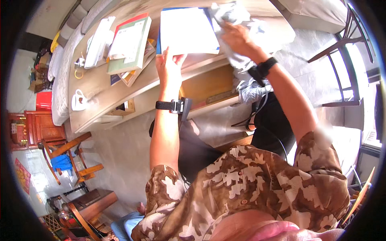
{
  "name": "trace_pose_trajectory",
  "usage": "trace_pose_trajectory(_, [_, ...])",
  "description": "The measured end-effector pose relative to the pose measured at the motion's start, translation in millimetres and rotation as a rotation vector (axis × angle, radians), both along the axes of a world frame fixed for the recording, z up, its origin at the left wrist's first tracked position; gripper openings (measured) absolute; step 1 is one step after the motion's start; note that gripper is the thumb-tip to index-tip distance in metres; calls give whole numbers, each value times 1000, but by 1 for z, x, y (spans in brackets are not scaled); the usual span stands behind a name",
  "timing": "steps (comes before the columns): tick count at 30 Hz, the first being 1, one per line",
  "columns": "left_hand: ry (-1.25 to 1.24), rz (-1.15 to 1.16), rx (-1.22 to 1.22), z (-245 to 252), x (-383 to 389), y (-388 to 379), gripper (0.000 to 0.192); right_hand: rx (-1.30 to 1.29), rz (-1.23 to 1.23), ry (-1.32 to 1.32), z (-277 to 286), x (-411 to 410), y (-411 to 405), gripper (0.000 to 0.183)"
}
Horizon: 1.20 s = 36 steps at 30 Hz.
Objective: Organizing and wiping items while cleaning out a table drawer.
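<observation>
My left hand (170,63) grips the near edge of a stack of white paper (188,30), thumb and fingers at its lower left corner. A blue folder or cover (158,45) shows around the paper's edges. To the right, my right hand (238,37) touches crumpled grey-white plastic or cloth (233,13), which hangs over the table's front edge. Blur hides whether its fingers are closed on that material. Left of the paper lie a green-covered book (132,63), more books (140,73) beneath it, and a pile of white papers (99,43).
The wooden table (105,96) carries a white mug (79,101) and a yellow tape ring (79,74) at the left. An open drawer (208,87) juts out below the front edge. A dark chair (340,51) stands right; wooden chairs (69,156) stand left. Another person's leg (126,224) shows below.
</observation>
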<state>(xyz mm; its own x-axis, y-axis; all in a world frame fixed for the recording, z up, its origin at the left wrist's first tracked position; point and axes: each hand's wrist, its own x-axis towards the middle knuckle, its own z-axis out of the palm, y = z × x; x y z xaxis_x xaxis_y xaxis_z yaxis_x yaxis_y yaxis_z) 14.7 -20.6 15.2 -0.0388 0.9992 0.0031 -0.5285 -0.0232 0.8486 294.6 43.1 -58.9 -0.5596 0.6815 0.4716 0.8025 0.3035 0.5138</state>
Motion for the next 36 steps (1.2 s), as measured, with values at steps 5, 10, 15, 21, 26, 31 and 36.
trace_pose_trajectory(5, [30,35,-30,-5,-11,1,20,-345,144,465,30,-25,-16,26])
trace_pose_trajectory(10, [-6,18,-113,-3,-19,-1,28,-59,15,65,22,100,3,32])
trace_pose_trajectory(15, [-14,-7,-80,-7,-35,-4,30,-332,-200,241,59,154,21,37])
trace_pose_trajectory(21, [-80,-35,-126,-14,-20,4,32,-236,-455,481,22,195,51,33])
trace_pose_trajectory(26, [-23,-22,-167,-10,-31,0,27,-41,-88,107,23,160,10,26])
trace_pose_trajectory(31, [224,-195,-172,-5,-29,-2,31,-112,-285,569,15,121,-19,30])
trace_pose_trajectory(36, [235,-235,-173,-7,-33,-2,28,-17,-196,368,8,85,-45,22])
